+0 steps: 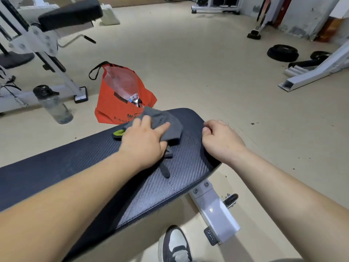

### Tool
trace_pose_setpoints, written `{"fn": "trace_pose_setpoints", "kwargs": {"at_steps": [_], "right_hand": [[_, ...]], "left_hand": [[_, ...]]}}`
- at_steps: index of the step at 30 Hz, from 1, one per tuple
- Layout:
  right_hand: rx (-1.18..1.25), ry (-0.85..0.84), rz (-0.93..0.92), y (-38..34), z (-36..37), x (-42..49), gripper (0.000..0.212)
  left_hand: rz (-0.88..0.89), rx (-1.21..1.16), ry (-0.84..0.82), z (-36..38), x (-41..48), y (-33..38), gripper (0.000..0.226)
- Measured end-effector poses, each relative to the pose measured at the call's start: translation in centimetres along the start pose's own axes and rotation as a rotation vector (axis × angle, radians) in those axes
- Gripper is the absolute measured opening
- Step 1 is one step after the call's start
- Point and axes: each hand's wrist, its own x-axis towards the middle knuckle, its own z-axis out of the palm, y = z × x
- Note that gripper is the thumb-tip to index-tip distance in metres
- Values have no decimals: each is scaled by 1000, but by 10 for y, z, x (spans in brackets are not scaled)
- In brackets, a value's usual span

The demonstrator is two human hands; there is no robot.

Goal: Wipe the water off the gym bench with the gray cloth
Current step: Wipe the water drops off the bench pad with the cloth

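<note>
2 hands work the gym bench (188, 167): left hand (143, 142) presses spread fingers on the gray cloth (166, 125) near the pad's far end; right hand (221, 140) curls over its right edge. Pad runs leftward.

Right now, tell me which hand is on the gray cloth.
The left hand presses the gray cloth onto the gym bench. The right hand rests with curled fingers at the bench's edge, clear of the cloth.

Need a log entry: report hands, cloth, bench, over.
Left hand pressing gray cloth on gym bench. Right hand gripping bench end. Green-and-black item beside cloth, possibly in the way.
</note>
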Motion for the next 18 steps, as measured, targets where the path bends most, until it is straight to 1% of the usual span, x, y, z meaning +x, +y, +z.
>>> {"fn": "trace_pose_setpoints", "kwargs": {"at_steps": [1, 2, 3, 5, 7, 8, 9, 10, 11, 12, 14, 15, 16, 17, 18], "right_hand": [[-13, -10, -3, 0, -1, -1, 44], [-24, -25, -4, -1, -1, -3, 47], [-31, -42, -3, -2, -3, -4, 52], [-35, -65, 5, -5, -5, -5, 59], [-27, -74, 17, -6, -6, -5, 60], [-21, -75, 24, -6, -5, -6, 59], [-8, -73, 34, -5, -4, -6, 58], [8, -71, 47, -4, -4, -6, 55], [25, -70, 62, -2, -4, -6, 53], [40, -73, 74, 0, -4, -6, 50], [64, -83, 83, 4, -5, -7, 42], [74, -80, 88, 6, -5, -7, 36], [87, -71, 96, 7, -6, -7, 31], [103, -58, 101, 7, -6, -6, 27], [120, -46, 105, 8, -5, -3, 25]], "left_hand": [[-70, 20, 6, -1, -1, 8, 63], [-92, 24, 8, -3, -8, 18, 63], [-73, 13, 10, -4, -21, 29, 64], [63, -22, 76, -5, -58, 44, 66], [231, -141, 121, -3, -88, 40, 65], [318, -200, 120, -2, -90, 29, 62], [396, -209, 102, 0, -84, 13, 60], [431, -182, 82, 1, -74, -1, 58], [404, -142, 68, 3, -61, -15, 59], [313, -110, 60, 5, -48, -27, 62], [40, -81, 71, 6, -27, -36, 64], [-73, -49, 69, 5, -21, -30, 63], [-126, 2, 53, 2, -22, -16, 62], [-124, 38, 32, 0, -27, 2, 63], [-66, 35, 32, -4, -35, 20, 64]]}}
